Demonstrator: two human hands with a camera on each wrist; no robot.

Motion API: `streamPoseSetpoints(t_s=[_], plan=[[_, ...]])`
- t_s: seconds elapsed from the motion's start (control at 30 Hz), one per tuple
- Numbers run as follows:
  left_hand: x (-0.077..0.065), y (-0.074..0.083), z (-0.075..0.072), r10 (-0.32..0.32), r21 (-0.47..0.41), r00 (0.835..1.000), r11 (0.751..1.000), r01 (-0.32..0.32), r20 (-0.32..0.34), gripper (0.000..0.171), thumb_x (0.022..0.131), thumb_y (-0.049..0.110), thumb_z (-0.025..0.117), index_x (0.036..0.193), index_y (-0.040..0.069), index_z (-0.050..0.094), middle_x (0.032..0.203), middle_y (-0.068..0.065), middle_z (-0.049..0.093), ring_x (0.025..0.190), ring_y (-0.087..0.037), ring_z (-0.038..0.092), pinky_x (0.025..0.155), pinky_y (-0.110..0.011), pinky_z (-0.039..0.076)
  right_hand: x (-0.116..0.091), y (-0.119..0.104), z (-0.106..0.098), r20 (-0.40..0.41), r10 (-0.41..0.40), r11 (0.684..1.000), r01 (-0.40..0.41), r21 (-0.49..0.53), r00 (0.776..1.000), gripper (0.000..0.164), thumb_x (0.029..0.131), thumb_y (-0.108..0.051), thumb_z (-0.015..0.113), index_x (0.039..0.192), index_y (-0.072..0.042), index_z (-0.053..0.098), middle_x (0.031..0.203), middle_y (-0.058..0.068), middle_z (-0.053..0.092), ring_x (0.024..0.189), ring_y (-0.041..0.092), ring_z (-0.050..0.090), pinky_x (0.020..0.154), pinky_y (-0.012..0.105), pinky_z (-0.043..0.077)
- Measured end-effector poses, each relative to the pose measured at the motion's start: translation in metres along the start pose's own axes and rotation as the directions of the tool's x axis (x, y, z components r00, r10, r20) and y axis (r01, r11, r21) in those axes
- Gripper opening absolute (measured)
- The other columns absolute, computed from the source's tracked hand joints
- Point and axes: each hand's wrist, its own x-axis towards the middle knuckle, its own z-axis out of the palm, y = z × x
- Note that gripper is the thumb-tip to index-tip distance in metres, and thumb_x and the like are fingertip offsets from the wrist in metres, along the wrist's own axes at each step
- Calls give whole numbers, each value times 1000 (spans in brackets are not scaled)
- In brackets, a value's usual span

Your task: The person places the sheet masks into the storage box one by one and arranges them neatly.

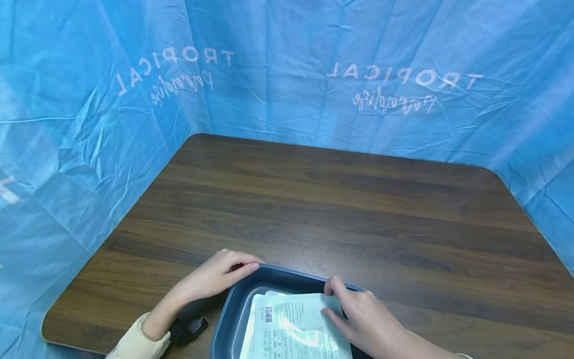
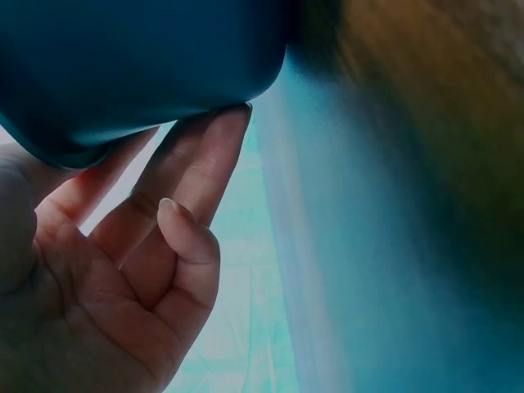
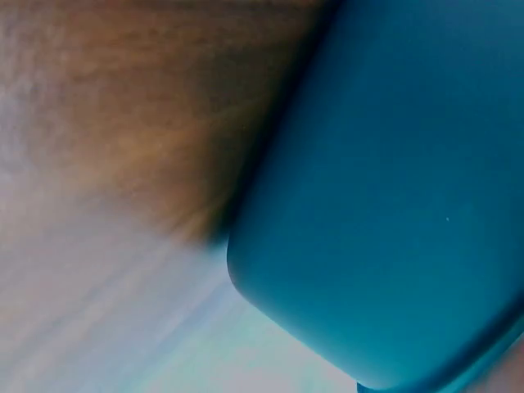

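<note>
A dark blue tray (image 1: 291, 278) stands at the table's near edge in the head view, its near part cut off by the frame. Flat pale green packets (image 1: 291, 319) with a barcode and small print lie stacked in it. At the tray's far left corner my left hand (image 1: 219, 274) grips the rim, thumb on top. The left wrist view shows its other fingers below, against the tray's outer wall (image 2: 147, 65). My right hand (image 1: 363, 319) reaches over the right side and pinches the top packet's far right corner. In the right wrist view the tray wall (image 3: 385, 188) hides most of that hand.
The brown wood-grain table (image 1: 341, 214) stretches away beyond the tray. Blue curtains (image 1: 278, 70) with mirrored white lettering hang along its far and side edges. A black strap device (image 1: 188, 329) is on my left wrist, beside the tray.
</note>
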Motion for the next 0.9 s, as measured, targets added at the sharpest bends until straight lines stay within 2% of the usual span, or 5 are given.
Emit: streamPoseSetpoints(t_s=[0.17,0.3,0.6,0.83,0.9], plan=[[-1,2,0,4,-2,1000,1000,-4,-2,34,94,31,42,110,9,62,104,2,64,89,-5,58,77,-27,47,-3,-1,0,127,-4,1000,5,-7,992,29,79,-10,66,93,-13,41,53,-20,22,43,-8,15,37,9,20],[-1,3,0,8,-1,1000,1000,-8,-9,34,94,31,42,110,9,63,103,1,64,86,-4,58,76,-26,47,-2,-3,0,189,1,997,14,-78,982,30,80,-13,66,91,-13,38,55,-17,24,42,-4,21,37,12,21],[-4,4,1,1,-6,1000,1000,-1,-3,34,94,31,42,110,9,62,103,1,64,79,-3,56,73,-25,46,-3,-7,0,196,8,964,45,-263,981,34,76,-22,70,85,-13,38,60,-12,39,45,-1,28,34,14,18],[-6,4,1,8,-8,1000,1000,-8,4,34,95,31,41,110,10,62,104,1,63,88,-5,58,77,-27,47,-3,-7,1,197,-8,962,61,-266,980,37,74,-19,71,83,-13,36,60,-11,37,45,0,28,34,13,18],[-6,4,1,13,-10,1000,1000,-13,7,33,95,30,41,110,10,62,104,1,63,88,-5,58,77,-27,47,-3,-6,-1,195,-31,974,74,-213,980,37,73,-18,72,82,-14,36,61,-12,36,46,0,28,36,13,20]])
